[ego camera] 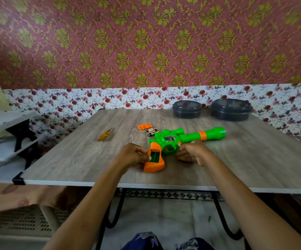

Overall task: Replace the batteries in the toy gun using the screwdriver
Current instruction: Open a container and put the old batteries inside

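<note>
Gun (180, 137) lies flat on the table (73, 159), near centre, a little toward our edge.

Progress: cover (144, 126) is off and sits at 12 o'clock from the grip, apart from the gun. The bay in the orange grip is open and looks empty to us. Batteries (151, 132) lie just beside the cover, touching the gun's rear end or nearly so; we cannot tell whether they are old or fresh. Screwdriver (106, 134) is laid down at 10 o'clock, well apart from both hands. We judge that loading cells, refitting the cover and driving the screw are left.

Axis: long axis runs from the grip at 7 o'clock to the muzzle, which points between 2 and 3 o'clock. Open bay faces up.

Left hand (133, 156): fingers curled onto the grip's left edge, holding it. Right hand (191, 150): curled at the trigger guard, steadying the body.

Two lidded tubs (187, 109) stand at 1 o'clock, at the far edge.
</note>
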`<state>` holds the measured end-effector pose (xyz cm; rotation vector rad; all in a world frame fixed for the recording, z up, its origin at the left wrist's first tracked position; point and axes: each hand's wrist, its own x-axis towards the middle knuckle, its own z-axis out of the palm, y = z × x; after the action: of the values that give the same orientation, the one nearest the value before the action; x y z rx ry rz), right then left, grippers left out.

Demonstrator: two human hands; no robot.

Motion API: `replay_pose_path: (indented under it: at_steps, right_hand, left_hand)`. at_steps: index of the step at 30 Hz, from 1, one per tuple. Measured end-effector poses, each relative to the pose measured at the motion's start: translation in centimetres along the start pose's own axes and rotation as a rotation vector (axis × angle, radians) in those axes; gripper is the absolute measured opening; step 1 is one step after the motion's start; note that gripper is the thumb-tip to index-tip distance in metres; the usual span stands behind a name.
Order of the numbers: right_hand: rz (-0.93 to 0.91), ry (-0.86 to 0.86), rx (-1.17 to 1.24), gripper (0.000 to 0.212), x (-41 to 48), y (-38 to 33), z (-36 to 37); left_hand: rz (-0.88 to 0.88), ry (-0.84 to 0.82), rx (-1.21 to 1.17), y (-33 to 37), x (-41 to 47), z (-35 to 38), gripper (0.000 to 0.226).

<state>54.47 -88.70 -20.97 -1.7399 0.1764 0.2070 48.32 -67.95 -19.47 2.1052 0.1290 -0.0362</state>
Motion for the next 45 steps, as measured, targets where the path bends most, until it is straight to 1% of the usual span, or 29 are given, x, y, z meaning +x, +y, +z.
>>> replay_pose_path:
  at_steps: [2,3,4,6,9,11,13,15,17,20,23,26,29,31,33,35,37,43,45]
  right_hand:
    - [-0.063,0.04,-0.041,0.019,-0.5,-0.3,-1.7]
    - [-0.124,0.082,-0.049,0.02,-0.7,-0.5,-2.8]
    - [-0.19,0.14,-0.077,0.022,-0.7,-0.6,-3.9]
    - [-0.318,0.314,-0.198,0.023,-0.5,-1.0,-6.4]
    - [-0.435,0.482,-0.324,0.019,-0.7,-1.6,-9.7]
    - [-0.437,0.553,-0.413,0.023,-0.6,-1.6,-12.7]
    - [-0.388,0.595,-0.557,0.037,-0.2,-1.0,-16.1]
    - [-0.294,0.571,-0.702,0.051,0.2,0.3,-18.9]
    - [-0.194,0.523,-0.824,0.059,1.0,1.8,-21.6]
    - [-0.091,0.449,-0.973,0.066,2.5,3.1,-24.4]
    - [-0.036,0.422,-1.016,0.068,4.5,3.6,-25.6]
    - [0.004,0.371,-1.1,0.069,6.0,4.3,-25.7]
    - [-0.014,0.364,-1.122,0.07,6.7,4.9,-25.9]
    - [-0.02,0.365,-1.119,0.071,7.0,5.1,-26.0]
    - [-0.019,0.372,-1.127,0.071,7.3,5.2,-26.1]
    - [-0.023,0.375,-1.137,0.071,7.3,5.3,-26.1]
    - [-0.026,0.367,-1.137,0.071,7.3,5.2,-26.2]
    - [-0.047,0.379,-1.093,0.073,7.0,5.0,-26.4]
    - [-0.076,0.419,-1.034,0.076,7.1,5.1,-26.4]
  left_hand:
    - [0.062,0.092,0.288,0.5,0.9,-0.1,0.023]
    - [0.098,0.154,0.431,1.3,1.3,0.1,0.028]
    - [0.133,0.21,0.523,2.3,1.6,0.4,0.032]
    - [0.222,0.246,0.555,5.2,2.8,2.0,0.033]
    - [0.337,0.219,0.54,9.1,4.5,5.1,0.03]
    - [0.413,0.157,0.55,11.7,6.2,8.0,0.026]
    - [0.479,0.054,0.553,13.9,8.3,11.0,0.024]
    - [0.532,-0.03,0.555,15.3,10.4,13.4,0.023]
    - [0.59,-0.062,0.568,16.9,12.8,16.0,0.024]
    - [0.675,-0.075,0.601,19.0,15.9,19.7,0.026]
    - [0.732,-0.097,0.653,20.9,19.2,22.8,0.036]
    - [0.717,-0.126,0.744,21.8,22.7,24.8,0.054]
    - [0.7,-0.139,0.849,22.1,26.2,26.1,0.077]
    - [0.683,-0.119,0.904,22.5,27.9,26.8,0.086]
    - [0.633,-0.138,0.93,22.8,29.6,27.4,0.09]
    - [0.587,-0.182,0.948,22.8,30.6,27.9,0.089]
    - [0.595,-0.183,0.944,22.9,30.9,28.3,0.084]
    - [0.74,-0.095,1.049,23.7,27.9,28.1,0.06]
    - [0.79,-0.099,1.077,23.8,25.8,27.8,0.059]
